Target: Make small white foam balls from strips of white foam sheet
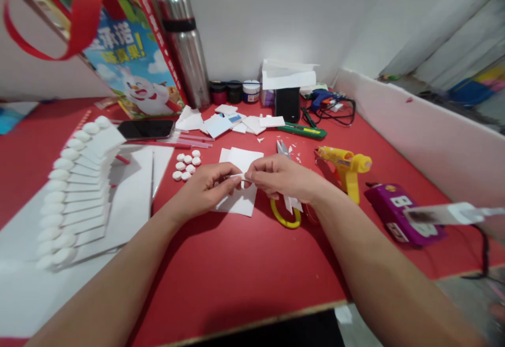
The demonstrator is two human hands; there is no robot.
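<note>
My left hand (215, 185) and my right hand (274, 174) meet over the middle of the red table, fingers pinched. Between their fingertips is a small white strip (243, 182), which looks like paper or card; the fingers cover part of it. Beneath them lie white sheets of paper (245, 206). Scissors (285, 221) with a yellow handle rest partly under my right hand, beside white scraps. To the left of my left hand sits a cluster of several white round discs (180, 166). Farther left, a curved row of white strips (84, 199) has white discs along its outer edge.
A yellow glue gun (344, 165) and a purple box (406, 215) stand at the right. Behind are a green cutter knife (303, 130), card scraps (221, 125), paint jars (234, 92), a steel flask (185, 52), a phone (145, 129) and a gift bag (134, 68).
</note>
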